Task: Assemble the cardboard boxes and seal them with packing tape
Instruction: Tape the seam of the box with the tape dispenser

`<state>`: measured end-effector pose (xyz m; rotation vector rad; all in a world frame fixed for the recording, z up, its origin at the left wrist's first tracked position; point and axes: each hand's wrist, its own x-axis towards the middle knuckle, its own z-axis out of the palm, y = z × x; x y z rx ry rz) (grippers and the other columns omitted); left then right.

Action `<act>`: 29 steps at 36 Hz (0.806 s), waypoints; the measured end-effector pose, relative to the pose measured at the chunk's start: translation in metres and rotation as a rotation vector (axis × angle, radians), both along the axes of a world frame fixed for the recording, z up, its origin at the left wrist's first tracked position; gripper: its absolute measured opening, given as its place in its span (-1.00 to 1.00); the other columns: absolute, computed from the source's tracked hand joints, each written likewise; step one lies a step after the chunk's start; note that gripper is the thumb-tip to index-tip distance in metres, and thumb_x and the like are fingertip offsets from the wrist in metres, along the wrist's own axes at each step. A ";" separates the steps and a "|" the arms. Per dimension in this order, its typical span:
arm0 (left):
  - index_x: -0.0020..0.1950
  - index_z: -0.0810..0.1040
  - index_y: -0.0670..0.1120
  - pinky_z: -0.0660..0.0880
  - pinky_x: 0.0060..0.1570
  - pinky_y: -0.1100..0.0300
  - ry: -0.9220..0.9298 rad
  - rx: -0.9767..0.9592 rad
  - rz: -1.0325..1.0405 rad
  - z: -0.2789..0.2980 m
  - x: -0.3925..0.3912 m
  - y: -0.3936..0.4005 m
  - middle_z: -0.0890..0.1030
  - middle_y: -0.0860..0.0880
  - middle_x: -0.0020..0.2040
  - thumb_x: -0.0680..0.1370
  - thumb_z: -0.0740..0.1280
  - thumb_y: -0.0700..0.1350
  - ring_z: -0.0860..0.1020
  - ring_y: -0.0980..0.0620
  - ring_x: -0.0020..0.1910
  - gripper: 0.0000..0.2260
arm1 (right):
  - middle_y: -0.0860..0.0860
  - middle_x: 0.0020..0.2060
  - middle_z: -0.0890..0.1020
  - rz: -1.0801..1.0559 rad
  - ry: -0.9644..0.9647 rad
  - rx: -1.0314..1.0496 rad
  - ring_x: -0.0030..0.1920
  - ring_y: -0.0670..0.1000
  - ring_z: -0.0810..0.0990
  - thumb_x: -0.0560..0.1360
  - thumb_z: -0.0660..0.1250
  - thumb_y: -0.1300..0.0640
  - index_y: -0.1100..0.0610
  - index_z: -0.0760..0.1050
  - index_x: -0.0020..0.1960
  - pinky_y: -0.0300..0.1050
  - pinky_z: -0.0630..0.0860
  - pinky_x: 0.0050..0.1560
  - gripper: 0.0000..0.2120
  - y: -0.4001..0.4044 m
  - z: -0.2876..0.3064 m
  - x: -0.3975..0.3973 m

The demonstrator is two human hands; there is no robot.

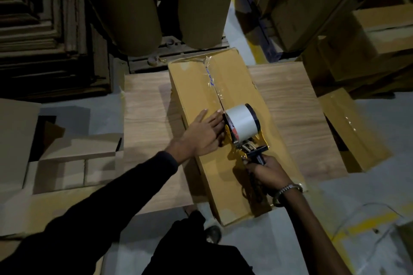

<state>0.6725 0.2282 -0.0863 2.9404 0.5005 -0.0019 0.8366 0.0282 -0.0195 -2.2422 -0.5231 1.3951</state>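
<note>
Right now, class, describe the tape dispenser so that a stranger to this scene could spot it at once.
Find the wooden table, then the long cardboard box lying on it. On the box's top sits the tape dispenser, its handle gripped by the right hand. Its fat white tape roll and yellow frame mark it out.
</note>
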 end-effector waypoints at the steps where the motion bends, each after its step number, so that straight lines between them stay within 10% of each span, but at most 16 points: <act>1: 0.59 0.37 -0.13 0.05 0.61 -0.24 -0.003 0.012 0.012 0.002 0.000 -0.002 0.37 -0.15 0.60 0.74 -0.01 0.08 0.22 -0.13 0.65 -0.49 | 0.07 -0.17 0.75 0.010 -0.002 0.008 -0.04 0.20 0.72 0.23 0.48 -0.31 0.04 0.69 -0.07 0.27 0.64 0.13 -0.52 0.000 0.002 0.000; 7: 0.64 0.30 -0.05 -0.01 0.63 -0.18 0.030 0.003 0.050 0.006 0.002 -0.005 0.29 -0.09 0.65 0.74 -0.07 0.13 0.13 -0.10 0.68 -0.47 | -0.03 -0.38 0.59 0.044 -0.069 0.087 -0.31 0.04 0.55 0.56 0.45 -0.02 0.11 0.60 -0.13 -0.10 0.43 -0.23 -0.79 -0.008 0.010 -0.003; 29: 0.73 0.01 0.08 -0.09 0.65 -0.08 0.067 -0.024 0.190 0.019 -0.002 -0.023 -0.02 -0.05 0.73 0.68 -0.20 0.40 -0.06 -0.04 0.71 -0.31 | -0.01 -0.46 0.41 -0.103 -0.011 0.063 -0.51 -0.01 0.34 0.59 0.44 0.05 0.10 0.46 -0.14 -0.15 0.26 -0.43 -0.78 -0.158 0.011 -0.024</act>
